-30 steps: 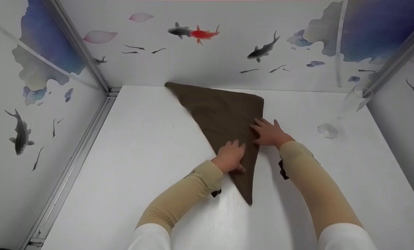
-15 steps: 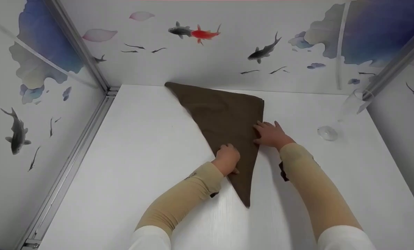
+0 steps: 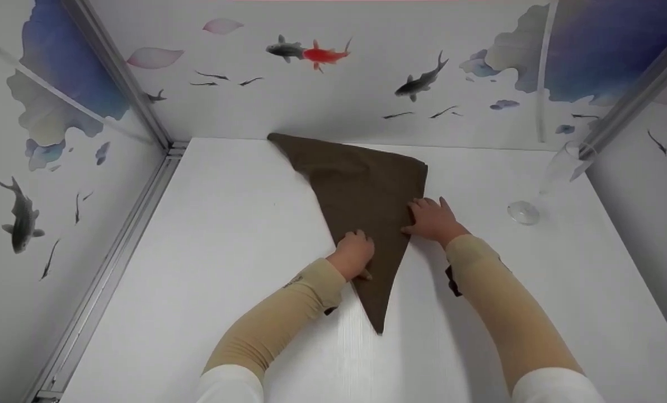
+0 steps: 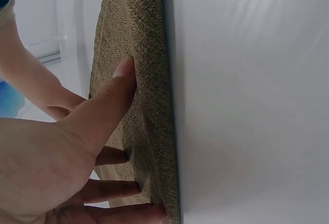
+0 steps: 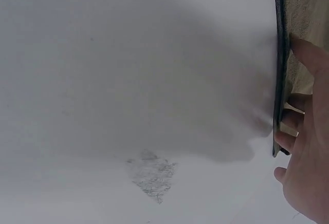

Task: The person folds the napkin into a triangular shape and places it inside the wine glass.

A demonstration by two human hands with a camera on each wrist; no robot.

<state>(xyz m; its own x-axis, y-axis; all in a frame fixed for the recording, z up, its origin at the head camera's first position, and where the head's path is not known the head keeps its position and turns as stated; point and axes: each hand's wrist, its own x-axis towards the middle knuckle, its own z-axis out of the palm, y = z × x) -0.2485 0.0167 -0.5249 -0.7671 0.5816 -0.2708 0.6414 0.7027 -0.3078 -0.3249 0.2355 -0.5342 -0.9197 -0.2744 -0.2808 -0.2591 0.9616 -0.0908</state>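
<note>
A brown cloth (image 3: 361, 190), folded into a long triangle, lies flat on the white table, its near tip pointing towards me. My left hand (image 3: 356, 253) rests on its lower left part with fingers bent down. In the left wrist view the thumb and fingers of the left hand (image 4: 56, 157) press on the cloth (image 4: 146, 80), spaced apart. At the right edge, my right hand (image 3: 433, 219) touches the cloth with its fingertips. The right wrist view has the right hand (image 5: 311, 147) against the cloth's dark edge (image 5: 280, 54); some fingertips are partly hidden.
A clear stemmed glass (image 3: 524, 212) stands on the right side of the white table (image 3: 233, 252). Printed walls with fish and metal frame bars (image 3: 160, 126) enclose the table at the back and both sides.
The left hand's spread fingers have bent, and that hand has moved left. The cloth's near tip has shifted left with it. The right hand has moved slightly downward along the cloth edge.
</note>
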